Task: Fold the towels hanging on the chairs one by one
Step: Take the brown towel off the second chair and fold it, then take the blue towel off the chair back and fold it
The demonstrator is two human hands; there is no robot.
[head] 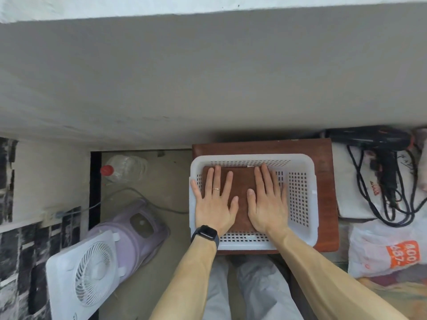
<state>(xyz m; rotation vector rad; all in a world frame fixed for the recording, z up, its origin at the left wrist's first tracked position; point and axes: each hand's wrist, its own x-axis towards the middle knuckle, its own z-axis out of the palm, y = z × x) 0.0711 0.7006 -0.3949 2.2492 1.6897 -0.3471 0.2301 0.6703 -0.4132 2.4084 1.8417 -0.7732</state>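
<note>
— Looking down past both forearms, what lies in the white perforated basket [300, 195]?

— A folded brown towel [240, 199], flat on the basket floor in its left part. Its long axis runs away from the person, toward the far wall of the basket, and its far short edge sits just under that wall. To the right of it the basket's holed floor shows bare.

— And the hands?

— Both are palm down on the towel. The left hand [213, 204] covers the towel's left side, fingers straight and spread apart, pointing away from the body; the little finger reaches over the towel's edge to the basket's left wall. A thin ring sits on one finger and a dark watch [205, 233] on the wrist. The right hand [268, 204] presses the right side, fingers flat and only slightly parted, thumb angled inward toward the left thumb. Neither hand pinches the cloth.

— Where does the basket stand?

— On a reddish-brown wooden surface [325, 181], close against a grey wall. A white fan [90, 273] and a red-capped plastic bottle [122, 168] lie on the floor to the left; a black hair dryer [379, 139] with its cord rests on bags to the right.
</note>
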